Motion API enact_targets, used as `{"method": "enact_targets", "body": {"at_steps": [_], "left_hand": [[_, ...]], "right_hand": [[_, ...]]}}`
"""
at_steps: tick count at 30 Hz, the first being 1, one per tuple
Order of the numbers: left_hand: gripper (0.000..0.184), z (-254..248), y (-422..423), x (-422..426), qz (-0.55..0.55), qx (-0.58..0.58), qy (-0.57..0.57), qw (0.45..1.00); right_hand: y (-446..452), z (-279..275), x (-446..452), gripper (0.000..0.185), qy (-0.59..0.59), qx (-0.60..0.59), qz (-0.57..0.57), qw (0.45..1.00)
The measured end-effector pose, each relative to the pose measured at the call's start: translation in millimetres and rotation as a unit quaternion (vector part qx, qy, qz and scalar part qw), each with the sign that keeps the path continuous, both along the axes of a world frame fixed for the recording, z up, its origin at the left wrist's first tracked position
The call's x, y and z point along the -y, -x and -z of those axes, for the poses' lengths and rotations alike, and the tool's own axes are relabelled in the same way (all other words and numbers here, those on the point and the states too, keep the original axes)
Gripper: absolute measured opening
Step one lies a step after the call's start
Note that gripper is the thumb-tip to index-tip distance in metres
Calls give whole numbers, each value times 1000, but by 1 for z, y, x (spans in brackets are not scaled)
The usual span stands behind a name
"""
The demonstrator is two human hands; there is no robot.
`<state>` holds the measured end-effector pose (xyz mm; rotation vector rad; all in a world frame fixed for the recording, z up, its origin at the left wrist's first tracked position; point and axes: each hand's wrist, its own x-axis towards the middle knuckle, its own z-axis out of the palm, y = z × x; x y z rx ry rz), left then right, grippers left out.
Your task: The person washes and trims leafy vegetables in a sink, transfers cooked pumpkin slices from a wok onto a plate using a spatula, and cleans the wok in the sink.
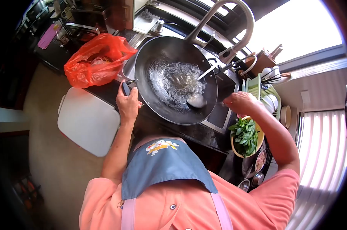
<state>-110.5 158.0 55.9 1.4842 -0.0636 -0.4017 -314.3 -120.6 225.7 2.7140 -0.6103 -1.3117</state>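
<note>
A large dark wok (148,69) is held over the counter and sink, with clear rippling water (177,78) inside. My left hand (128,102) is closed around its black handle at the left side. A narrow white streak (208,71) reaches into the water from the right rim; I cannot tell whether it is a utensil's shaft or a stream. A shiny pale patch (197,101) lies low in the wok. My right hand (242,102) is apart from the right rim, above the sink's edge, its fingers curled together; what they hold, if anything, is hidden.
A curved faucet (248,23) rises behind the wok beside the sink (223,90). A red plastic bag (97,61) and a white lidded bin (90,120) are at left. At right are a bowl of green leaves (245,137), a dish rack (254,86) and a knife block (263,59).
</note>
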Motion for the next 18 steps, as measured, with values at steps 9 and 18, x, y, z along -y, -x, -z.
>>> {"method": "enact_targets", "body": {"at_steps": [9, 18], "left_hand": [[58, 5, -2, 1, 2, -1, -11, 1000], [56, 1, -3, 1, -3, 12, -42, 999]], "right_hand": [[-21, 102, 38, 36, 84, 185, -39, 978], [-47, 122, 41, 55, 87, 308, -154, 935]]}}
